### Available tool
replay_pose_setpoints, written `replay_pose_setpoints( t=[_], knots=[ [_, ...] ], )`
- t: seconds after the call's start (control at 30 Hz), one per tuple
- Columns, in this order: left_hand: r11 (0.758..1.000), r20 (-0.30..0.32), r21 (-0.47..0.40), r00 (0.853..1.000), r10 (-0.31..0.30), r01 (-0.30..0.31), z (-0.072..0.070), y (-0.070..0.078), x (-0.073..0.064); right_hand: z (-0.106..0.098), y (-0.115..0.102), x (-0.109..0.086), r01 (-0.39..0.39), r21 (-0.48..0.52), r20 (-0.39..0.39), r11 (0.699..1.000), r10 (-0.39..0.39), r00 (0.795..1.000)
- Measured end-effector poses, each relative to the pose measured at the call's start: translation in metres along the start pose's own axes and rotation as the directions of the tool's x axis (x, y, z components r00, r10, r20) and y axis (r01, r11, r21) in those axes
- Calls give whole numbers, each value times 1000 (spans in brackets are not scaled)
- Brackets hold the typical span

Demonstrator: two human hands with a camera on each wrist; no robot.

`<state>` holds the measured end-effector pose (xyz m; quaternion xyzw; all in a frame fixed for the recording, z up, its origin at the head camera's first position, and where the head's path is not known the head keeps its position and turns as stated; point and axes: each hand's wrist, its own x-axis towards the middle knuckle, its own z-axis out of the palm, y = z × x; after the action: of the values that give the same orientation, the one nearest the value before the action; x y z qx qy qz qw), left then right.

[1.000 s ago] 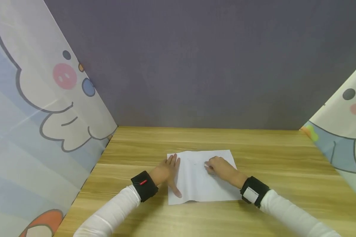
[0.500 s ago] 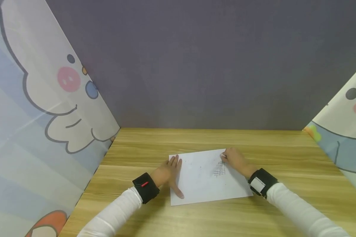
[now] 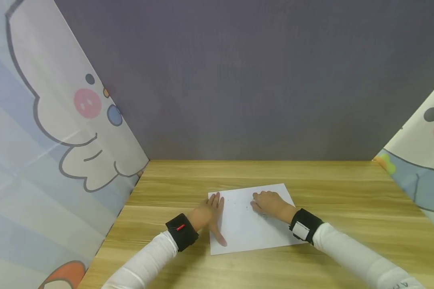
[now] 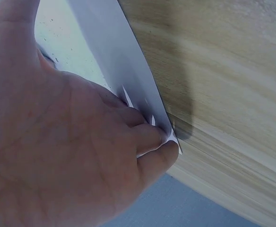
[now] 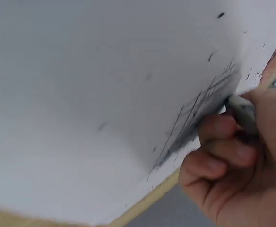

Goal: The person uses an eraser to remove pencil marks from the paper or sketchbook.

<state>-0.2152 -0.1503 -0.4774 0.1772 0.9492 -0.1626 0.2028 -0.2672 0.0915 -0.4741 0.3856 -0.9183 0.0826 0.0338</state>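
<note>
A white sheet of paper (image 3: 238, 235) lies on the wooden table. My left hand (image 3: 210, 216) rests on its left edge, palm down, fingers straight and thumb spread toward the near side. My right hand (image 3: 273, 205) pinches a small whitish eraser (image 5: 244, 113) with dark smudges, pressed against the right half of the sheet. Beside the eraser, crossed pencil lines (image 5: 190, 116) show with grey smearing; in the head view the right hand hides most of them. Small dark crumbs (image 5: 221, 15) are scattered over the paper.
Wooden table (image 3: 173, 180) surrounds the sheet. Behind it stands a dark grey panel (image 3: 238, 80). Cartoon-printed sheets flank the table on the left (image 3: 50, 120) and right (image 3: 416, 160). Black bands circle both wrists.
The right hand moved up to the sheet's far right corner, baring the pencil grid, then came back left and nearer over it. The buckled paper now lies flatter. The left hand stays on its edge.
</note>
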Motion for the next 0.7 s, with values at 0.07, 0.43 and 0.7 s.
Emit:
replay_pose_setpoints(
  t=[0.07, 0.43, 0.7],
  knots=[
    [1000, -2, 15, 1000, -2, 2, 0, 2, 0, 0, 0, 0, -7, -53, -8, 999, 6, 1000],
    [999, 31, 32, 1000, 0, -1, -11, 5, -10, -14, 12, 1, -19, -84, 1, 996, 19, 1000],
    [1000, 60, -6, 998, -25, 26, -29, 4, -28, -11, -4, 7, 176, -165, -20, 971, -181, 983]
  ],
)
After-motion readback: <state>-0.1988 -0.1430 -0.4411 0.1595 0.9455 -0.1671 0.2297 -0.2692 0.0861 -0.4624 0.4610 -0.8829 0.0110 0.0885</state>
